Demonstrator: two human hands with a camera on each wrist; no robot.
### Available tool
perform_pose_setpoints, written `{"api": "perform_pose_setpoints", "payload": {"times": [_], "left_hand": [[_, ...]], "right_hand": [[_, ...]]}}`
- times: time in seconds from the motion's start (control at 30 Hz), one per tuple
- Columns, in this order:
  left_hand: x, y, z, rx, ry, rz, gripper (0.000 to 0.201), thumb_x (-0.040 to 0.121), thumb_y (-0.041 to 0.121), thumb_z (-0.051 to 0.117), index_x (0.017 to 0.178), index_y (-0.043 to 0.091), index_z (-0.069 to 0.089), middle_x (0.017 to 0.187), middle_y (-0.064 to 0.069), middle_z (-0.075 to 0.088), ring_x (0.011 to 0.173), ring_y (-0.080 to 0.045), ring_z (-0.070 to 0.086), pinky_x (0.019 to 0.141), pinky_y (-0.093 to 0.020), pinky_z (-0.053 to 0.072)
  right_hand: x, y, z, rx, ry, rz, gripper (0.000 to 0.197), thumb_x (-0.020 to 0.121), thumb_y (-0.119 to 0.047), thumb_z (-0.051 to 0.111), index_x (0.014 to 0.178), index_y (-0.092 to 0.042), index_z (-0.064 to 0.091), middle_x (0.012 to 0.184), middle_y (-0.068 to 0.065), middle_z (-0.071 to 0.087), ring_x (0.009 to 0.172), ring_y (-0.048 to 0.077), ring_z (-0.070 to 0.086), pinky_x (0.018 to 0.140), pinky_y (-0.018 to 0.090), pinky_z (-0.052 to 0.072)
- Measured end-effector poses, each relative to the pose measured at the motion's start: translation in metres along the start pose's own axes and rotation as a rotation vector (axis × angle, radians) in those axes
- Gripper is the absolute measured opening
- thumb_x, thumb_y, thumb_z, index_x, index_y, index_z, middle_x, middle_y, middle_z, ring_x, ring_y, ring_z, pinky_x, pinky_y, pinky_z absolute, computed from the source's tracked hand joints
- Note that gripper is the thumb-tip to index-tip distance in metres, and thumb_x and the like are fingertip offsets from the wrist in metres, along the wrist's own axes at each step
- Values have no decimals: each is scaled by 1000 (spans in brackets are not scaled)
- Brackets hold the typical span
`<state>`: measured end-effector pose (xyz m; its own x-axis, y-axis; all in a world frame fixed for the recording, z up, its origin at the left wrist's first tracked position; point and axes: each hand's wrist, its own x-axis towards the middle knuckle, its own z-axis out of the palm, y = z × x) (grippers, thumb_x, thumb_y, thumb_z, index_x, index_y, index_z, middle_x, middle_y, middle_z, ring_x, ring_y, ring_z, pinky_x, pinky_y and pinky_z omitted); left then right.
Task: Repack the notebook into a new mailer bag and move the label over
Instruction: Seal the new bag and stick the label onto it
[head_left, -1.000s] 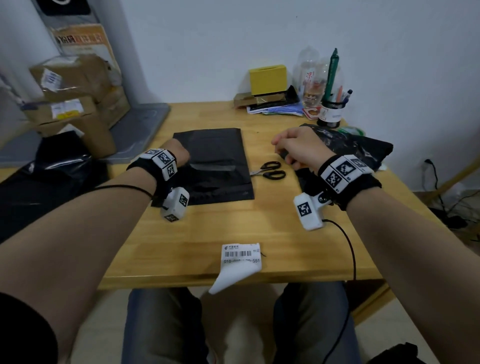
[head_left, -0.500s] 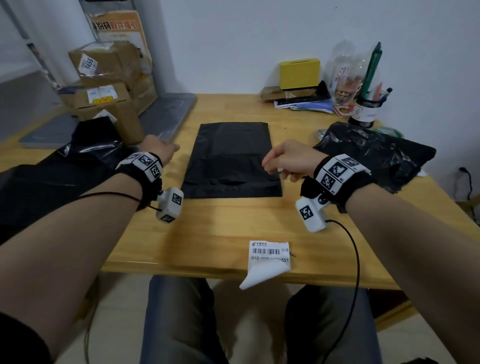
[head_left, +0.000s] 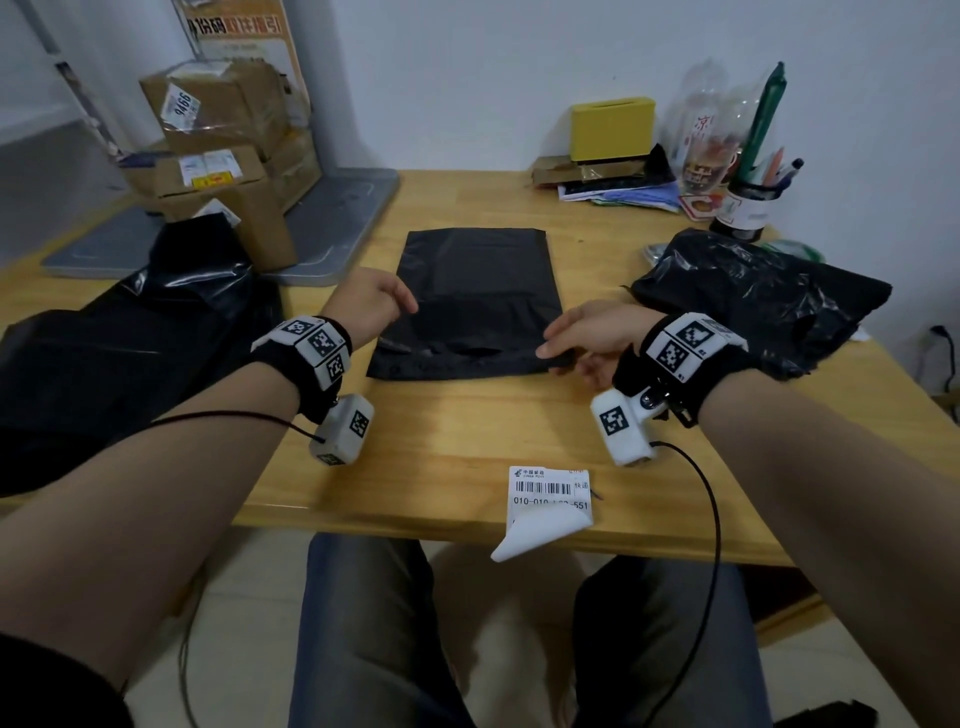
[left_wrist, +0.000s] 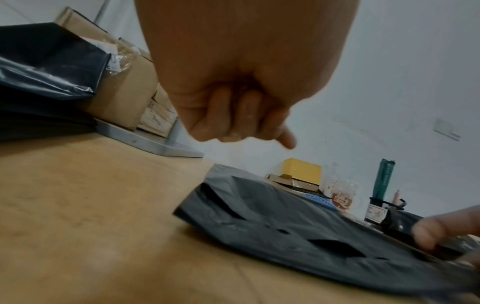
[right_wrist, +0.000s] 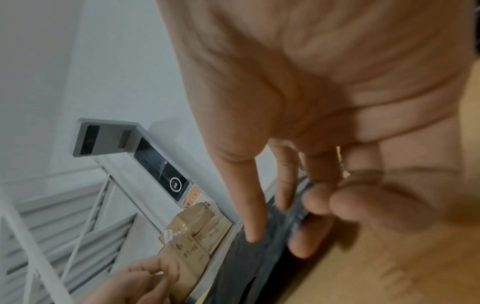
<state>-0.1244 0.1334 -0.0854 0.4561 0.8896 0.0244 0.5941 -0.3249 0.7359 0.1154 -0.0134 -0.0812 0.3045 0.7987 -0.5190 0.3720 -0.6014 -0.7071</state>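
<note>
A flat black mailer bag (head_left: 478, 291) lies in the middle of the wooden table (head_left: 441, 441); its near edge is wrinkled and slightly raised (left_wrist: 298, 226). My right hand (head_left: 566, 358) pinches the bag's near right corner between thumb and fingers (right_wrist: 309, 199). My left hand (head_left: 379, 306) hovers at the bag's left edge, fingers curled (left_wrist: 241, 123), holding nothing. A white shipping label (head_left: 550, 493) with a barcode sits at the table's front edge, its lower part curling over. No notebook shows on its own.
A crumpled black bag (head_left: 753, 296) lies at the right. More black bags (head_left: 130, 338) and cardboard boxes (head_left: 218, 156) sit at the left. A yellow box (head_left: 613, 127), papers and a pen holder (head_left: 748, 208) stand along the back wall.
My right hand came in from the right and took the bag's near right corner. My left hand drew off to the left, then returned to the bag's left edge. The head view shifted.
</note>
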Motion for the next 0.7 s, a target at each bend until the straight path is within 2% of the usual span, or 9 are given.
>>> {"api": "perform_pose_setpoints", "payload": {"times": [0.1, 0.17, 0.23, 0.3, 0.37, 0.43, 0.5, 0.6, 0.7], "left_hand": [[0, 5, -5, 67, 11, -60, 31, 95, 28, 48, 81, 13, 71, 92, -2, 63, 83, -19, 55, 76, -31, 41], [0, 7, -11, 109, 66, -40, 48, 94, 52, 48, 74, 16, 72, 80, 0, 63, 80, -22, 60, 75, -33, 42], [1, 7, -16, 113, 119, -14, 39, 93, 47, 56, 73, 17, 71, 71, -2, 62, 72, -23, 66, 67, -31, 47], [1, 6, -21, 63, 128, 0, 10, 91, 21, 65, 84, 17, 71, 69, -1, 56, 57, -14, 66, 61, -32, 55], [-1, 5, -25, 101, 130, 39, 30, 86, -5, 57, 85, 22, 71, 59, 0, 44, 46, -13, 59, 59, -37, 59], [-4, 7, -27, 189, 142, 79, 45, 81, -11, 48, 79, 28, 71, 60, 2, 48, 53, -18, 54, 53, -34, 53], [-9, 10, -26, 222, 94, 107, 41, 82, -5, 50, 80, 28, 74, 71, 5, 60, 60, -16, 54, 50, -26, 44], [-16, 17, -19, 215, -90, 104, 14, 85, 18, 70, 93, 29, 72, 78, 13, 57, 71, -6, 53, 59, -21, 38], [-20, 17, -11, 364, -259, 122, 40, 76, 50, 77, 110, 34, 65, 86, 20, 51, 81, -3, 51, 71, -25, 38]], "right_hand": [[3, 3, -1, 139, -31, -41, 38, 85, -18, 81, 119, -18, 65, 99, 10, 78, 59, 15, 58, 53, 27, 46], [1, 2, -2, 72, -84, -71, 39, 82, -17, 82, 118, -21, 66, 106, 10, 78, 65, 18, 63, 57, 29, 50], [-1, -1, -4, -12, -85, -89, 40, 81, -10, 82, 116, -23, 67, 106, 10, 78, 69, 19, 64, 61, 33, 52], [-3, -3, -4, -33, -21, -110, 39, 83, 2, 76, 114, -21, 67, 99, 9, 79, 61, 17, 63, 56, 30, 52], [-3, -4, -3, -43, 99, -165, 36, 85, 7, 72, 109, -19, 70, 92, 9, 79, 49, 12, 57, 42, 22, 46], [2, -2, -2, -46, 228, -228, 31, 84, 5, 72, 103, -19, 75, 83, 9, 72, 43, 13, 45, 36, 20, 36], [7, 0, 0, -41, 293, -271, 24, 86, 0, 73, 96, -22, 78, 73, 7, 59, 45, 16, 36, 36, 22, 31], [11, 0, 2, -11, 340, -311, 12, 89, -11, 74, 93, -22, 79, 63, 1, 50, 48, 20, 30, 40, 25, 26], [10, -2, 5, -1, 372, -357, 7, 91, -21, 74, 95, -21, 79, 62, -1, 49, 50, 19, 32, 43, 26, 27]]}}
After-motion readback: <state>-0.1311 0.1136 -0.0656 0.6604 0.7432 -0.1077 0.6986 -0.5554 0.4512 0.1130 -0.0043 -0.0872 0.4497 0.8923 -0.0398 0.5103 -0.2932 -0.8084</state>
